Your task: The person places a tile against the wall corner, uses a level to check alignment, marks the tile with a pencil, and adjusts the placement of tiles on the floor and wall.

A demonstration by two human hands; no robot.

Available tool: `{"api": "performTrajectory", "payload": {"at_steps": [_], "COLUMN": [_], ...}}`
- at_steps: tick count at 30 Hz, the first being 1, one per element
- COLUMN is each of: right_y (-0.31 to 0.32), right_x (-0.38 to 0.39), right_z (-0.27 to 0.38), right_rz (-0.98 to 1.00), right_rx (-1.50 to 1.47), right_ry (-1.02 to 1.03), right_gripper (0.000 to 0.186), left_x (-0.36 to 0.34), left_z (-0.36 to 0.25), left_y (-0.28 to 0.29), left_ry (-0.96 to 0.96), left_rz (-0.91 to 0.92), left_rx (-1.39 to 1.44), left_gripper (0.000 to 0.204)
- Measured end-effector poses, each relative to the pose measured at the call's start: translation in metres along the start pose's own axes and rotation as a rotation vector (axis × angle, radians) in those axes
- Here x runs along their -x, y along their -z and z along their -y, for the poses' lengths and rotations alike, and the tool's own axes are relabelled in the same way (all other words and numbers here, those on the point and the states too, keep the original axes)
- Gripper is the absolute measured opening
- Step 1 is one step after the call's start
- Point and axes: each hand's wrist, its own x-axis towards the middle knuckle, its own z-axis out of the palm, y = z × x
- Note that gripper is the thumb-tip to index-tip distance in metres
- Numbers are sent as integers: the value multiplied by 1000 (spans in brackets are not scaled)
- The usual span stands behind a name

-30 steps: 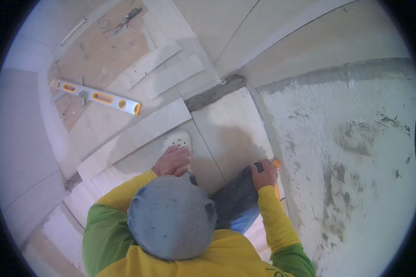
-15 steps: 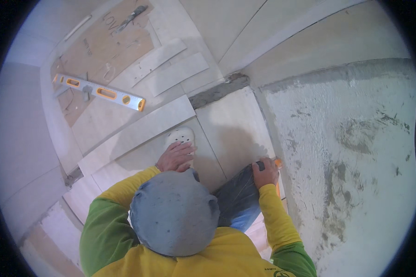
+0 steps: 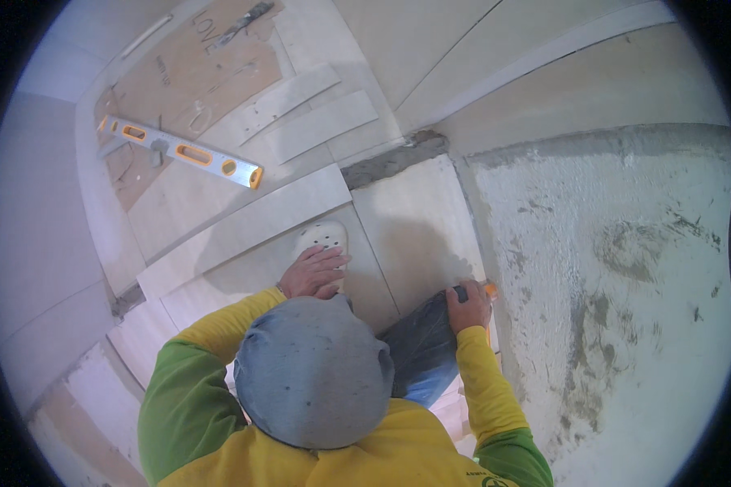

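Note:
My left hand [image 3: 315, 272] rests with fingers spread on a white clog [image 3: 323, 237] with small holes, which stands on the light floor tile. At the bent knee of the dark trousers [image 3: 424, 329], my right hand [image 3: 469, 307] is closed. A small dark piece [image 3: 460, 294] shows between its thumb and fingers, and an orange end [image 3: 490, 290] sticks out beside it. What kind of tool this is, the hand hides. A narrow strip of tile [image 3: 248, 231] lies ahead of the clog. My grey head covering hides part of the lap and floor.
A silver and orange spirit level [image 3: 183, 152] lies at the far left, near brown board [image 3: 191, 69] bearing another tool [image 3: 245, 22]. Two tile strips [image 3: 326, 126] lie beyond. Grey mortar [image 3: 396, 161] fills a gap between tiles. A rough, mortar-smeared white surface [image 3: 601, 276] is on the right.
The view has shifted slightly, so the level and tile strips sit a little farther right. Both hands keep their places on the clog and at the knee.

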Motion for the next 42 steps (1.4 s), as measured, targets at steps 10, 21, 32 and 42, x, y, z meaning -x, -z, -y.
{"api": "performTrajectory", "payload": {"at_steps": [10, 21, 32, 42], "right_y": [-6, -10, -12, -11], "right_x": [-1, 0, -3, -2], "right_z": [-3, -7, -7, -7], "right_rz": [-6, -113, -129, -124], "right_rx": [-8, -14, -8, -26], "right_ry": [14, 81, 129, 117], "right_gripper": [41, 33, 31, 32], "left_x": [3, 2, 3, 2], "left_z": [6, 3, 5, 3], "left_y": [-6, -4, -4, -3], "left_ry": [-12, -7, -2, 2], "left_rz": [-9, -18, 12, -11], "left_rx": [5, 18, -7, 22], "left_gripper": [28, 29, 29, 27]}}
